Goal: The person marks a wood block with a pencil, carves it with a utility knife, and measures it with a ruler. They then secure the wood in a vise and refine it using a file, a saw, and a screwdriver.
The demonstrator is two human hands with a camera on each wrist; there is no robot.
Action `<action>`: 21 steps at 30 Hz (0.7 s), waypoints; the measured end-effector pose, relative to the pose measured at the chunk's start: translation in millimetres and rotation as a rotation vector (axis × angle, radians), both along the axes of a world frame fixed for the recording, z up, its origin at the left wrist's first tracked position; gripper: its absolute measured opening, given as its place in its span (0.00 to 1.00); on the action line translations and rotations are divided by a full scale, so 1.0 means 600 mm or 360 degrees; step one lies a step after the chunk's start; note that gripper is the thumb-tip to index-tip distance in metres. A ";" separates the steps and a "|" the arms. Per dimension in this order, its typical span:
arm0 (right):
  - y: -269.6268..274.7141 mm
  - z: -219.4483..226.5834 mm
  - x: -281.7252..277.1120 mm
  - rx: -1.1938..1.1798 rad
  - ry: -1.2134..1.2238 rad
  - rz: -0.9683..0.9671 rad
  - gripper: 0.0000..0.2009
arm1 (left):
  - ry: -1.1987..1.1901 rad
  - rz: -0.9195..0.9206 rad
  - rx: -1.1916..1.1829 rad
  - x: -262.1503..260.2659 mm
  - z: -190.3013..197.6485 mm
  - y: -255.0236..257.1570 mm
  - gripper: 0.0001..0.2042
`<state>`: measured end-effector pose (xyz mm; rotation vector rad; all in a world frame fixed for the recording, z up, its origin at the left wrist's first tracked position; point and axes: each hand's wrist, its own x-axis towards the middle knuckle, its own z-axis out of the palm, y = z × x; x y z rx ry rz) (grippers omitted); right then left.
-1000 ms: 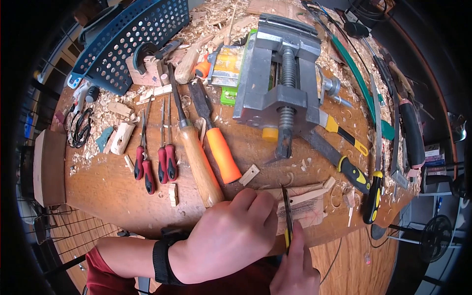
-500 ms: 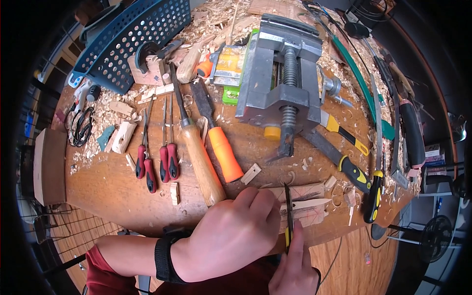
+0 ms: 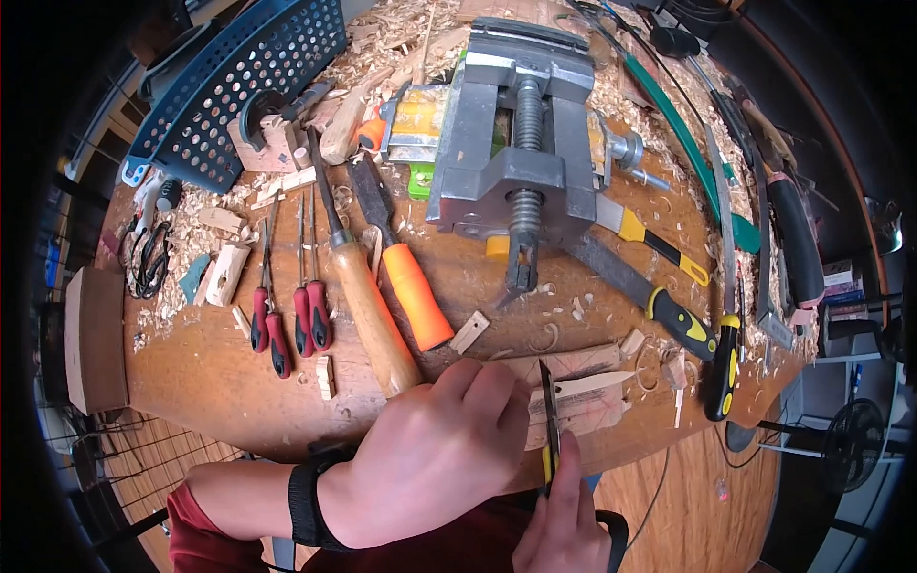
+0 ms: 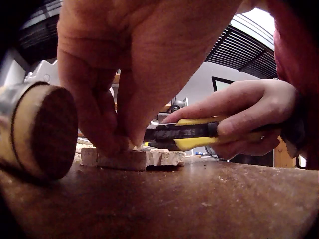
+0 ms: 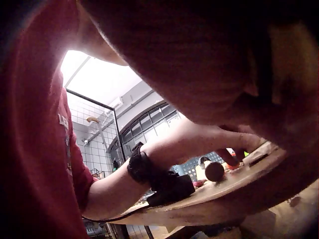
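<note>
My left hand (image 3: 430, 454) reaches over the front of the bench, its fingers pinching the near end of a pale pointed strip of wood (image 3: 597, 383). Under the strip lies a flat wooden board (image 3: 592, 415) with red and dark marks. In my right hand (image 3: 565, 525) is a yellow and black utility knife (image 4: 199, 133), its dark blade (image 3: 549, 392) crossing the strip just beyond the left fingertips. The left wrist view shows those fingertips (image 4: 124, 144) pressed down close over the board; the end they pinch is hidden by the fingers.
A wooden-handled chisel (image 3: 373, 320) lies close beyond the left hand, beside an orange-handled chisel (image 3: 417, 301). Several red-handled tools (image 3: 315, 320) lie to the left. A grey vise (image 3: 521, 181) stands behind, with a yellow-black handled tool (image 3: 683, 325) and saws at right. Shavings cover the back.
The pointed strip has turned in the left fingers, so its broad pale face now shows and its tip lies lower. The knife stays across it. The head view has shifted slightly.
</note>
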<state>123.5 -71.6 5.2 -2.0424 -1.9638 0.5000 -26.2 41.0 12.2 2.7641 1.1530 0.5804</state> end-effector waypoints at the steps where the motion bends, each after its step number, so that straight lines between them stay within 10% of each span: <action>1: 0.006 0.002 -0.004 -0.0010 0.0002 -0.0006 0.37 | 0.0002 -0.0006 -0.0010 0.000 -0.001 0.000 0.08; 21: 0.011 0.031 -0.007 0.0079 -0.0053 0.0048 0.34 | 0.0061 0.0086 -0.0192 0.003 0.015 0.000 0.09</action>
